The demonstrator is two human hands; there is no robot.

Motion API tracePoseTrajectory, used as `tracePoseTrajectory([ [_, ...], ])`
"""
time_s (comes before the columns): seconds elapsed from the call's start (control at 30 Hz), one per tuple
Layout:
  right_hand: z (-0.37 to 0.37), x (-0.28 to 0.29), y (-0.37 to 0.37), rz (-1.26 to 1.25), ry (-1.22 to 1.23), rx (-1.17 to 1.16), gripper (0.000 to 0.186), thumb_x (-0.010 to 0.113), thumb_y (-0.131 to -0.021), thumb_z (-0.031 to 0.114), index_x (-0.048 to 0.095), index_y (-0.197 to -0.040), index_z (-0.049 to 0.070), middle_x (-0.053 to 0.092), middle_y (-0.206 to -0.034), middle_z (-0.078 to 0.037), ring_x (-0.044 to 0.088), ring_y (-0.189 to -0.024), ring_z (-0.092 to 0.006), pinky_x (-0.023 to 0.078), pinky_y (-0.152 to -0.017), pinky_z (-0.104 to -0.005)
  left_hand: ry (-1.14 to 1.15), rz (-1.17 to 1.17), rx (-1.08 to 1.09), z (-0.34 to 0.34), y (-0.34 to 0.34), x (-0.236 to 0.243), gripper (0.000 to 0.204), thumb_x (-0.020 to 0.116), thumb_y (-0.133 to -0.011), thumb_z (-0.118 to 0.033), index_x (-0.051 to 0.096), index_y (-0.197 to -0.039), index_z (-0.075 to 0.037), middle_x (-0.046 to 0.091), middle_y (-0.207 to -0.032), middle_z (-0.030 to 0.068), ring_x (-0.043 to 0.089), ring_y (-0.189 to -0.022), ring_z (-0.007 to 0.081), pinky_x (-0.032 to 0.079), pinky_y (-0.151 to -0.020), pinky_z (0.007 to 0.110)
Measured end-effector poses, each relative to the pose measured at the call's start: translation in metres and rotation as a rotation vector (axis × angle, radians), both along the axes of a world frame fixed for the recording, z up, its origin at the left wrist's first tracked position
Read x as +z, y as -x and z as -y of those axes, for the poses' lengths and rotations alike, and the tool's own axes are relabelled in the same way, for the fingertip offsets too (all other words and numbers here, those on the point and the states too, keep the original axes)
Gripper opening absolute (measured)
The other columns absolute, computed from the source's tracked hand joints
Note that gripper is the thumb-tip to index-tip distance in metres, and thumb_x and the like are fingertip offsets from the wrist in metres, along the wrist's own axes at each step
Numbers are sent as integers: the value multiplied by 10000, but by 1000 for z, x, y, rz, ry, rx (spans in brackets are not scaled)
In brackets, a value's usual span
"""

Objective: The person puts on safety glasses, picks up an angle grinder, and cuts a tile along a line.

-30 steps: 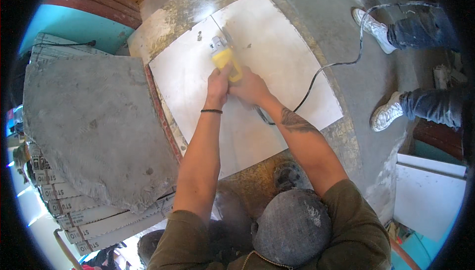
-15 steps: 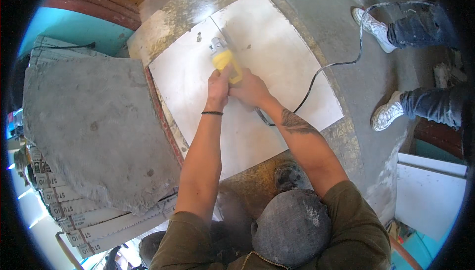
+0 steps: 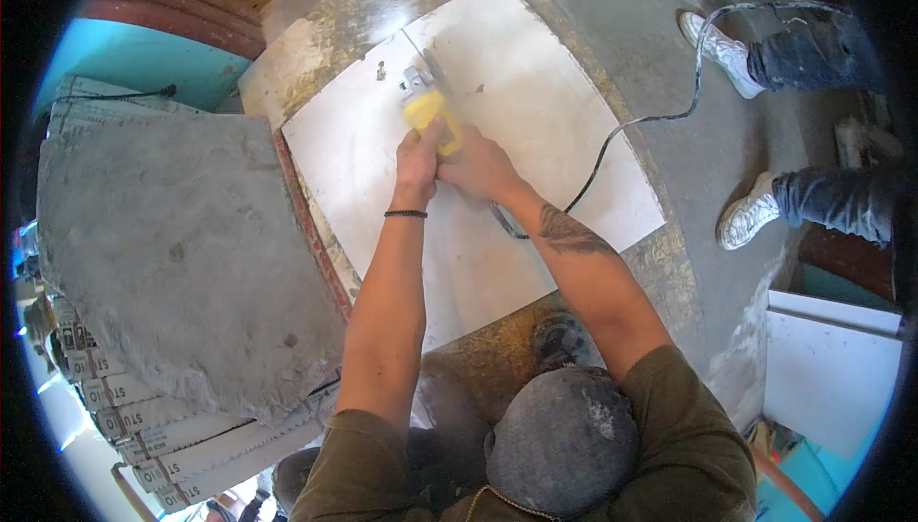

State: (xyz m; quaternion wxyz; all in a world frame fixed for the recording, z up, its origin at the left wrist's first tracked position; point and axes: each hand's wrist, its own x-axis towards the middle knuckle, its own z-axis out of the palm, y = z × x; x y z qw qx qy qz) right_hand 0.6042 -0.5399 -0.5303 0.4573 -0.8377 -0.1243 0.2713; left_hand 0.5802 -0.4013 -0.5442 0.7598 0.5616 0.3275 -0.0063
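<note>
Both of my hands are wrapped around a yellow angle grinder (image 3: pixel 421 111) with a grey metal head. It is over a large white tile (image 3: pixel 564 111) that lies on the floor. My left hand (image 3: pixel 416 166) grips the body from the left, and my right hand (image 3: pixel 483 168) holds its rear from the right. A dark straight line (image 3: pixel 417 42) runs in from the tile's far edge to the grinder's head. The disc is blurred, and I cannot make out whether it touches the tile. A dark power cord (image 3: pixel 604 151) leads away to the right from below my right hand.
At the left, a rough grey slab (image 3: pixel 191 245) rests on stacked boxes (image 3: pixel 182 441). Another person's white shoes (image 3: pixel 751 211) stand at the right, with the cord passing nearby. White panels (image 3: pixel 830 369) lean at the lower right.
The grinder and both hands have shifted very slightly left in the picture, as has the whole scene. My grip on the tool stays the same.
</note>
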Motion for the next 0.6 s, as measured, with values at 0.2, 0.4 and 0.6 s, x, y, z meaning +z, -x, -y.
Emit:
tracePoseTrajectory([
  [0.2,0,-3,-2,-3,3,0,765,785,-712,423,549,-1319,22,663,-1229,-239,666,-1105,-410,533,-941,-450,36,8,-5,2,-1,8,499,723,-957,-325,594,-1210,85,688,-1108,155,706,-945,231,598,-760,352],
  [0.4,4,4,3,-7,11,-4,772,802,-704,403,548,-1324,19,668,-1231,-231,665,-1116,-403,531,-952,-439,30,-29,-33,3,3,8,468,715,-981,-339,590,-1209,50,690,-1122,130,709,-976,222,595,-842,362],
  [0.6,9,-1,13,77,-99,-52,755,848,-686,359,497,-1222,-40,682,-1073,-265,690,-998,-407,557,-847,-464,28,-11,-23,12,10,12,479,721,-969,-314,590,-1225,69,690,-1125,135,697,-962,221,584,-808,356],
])
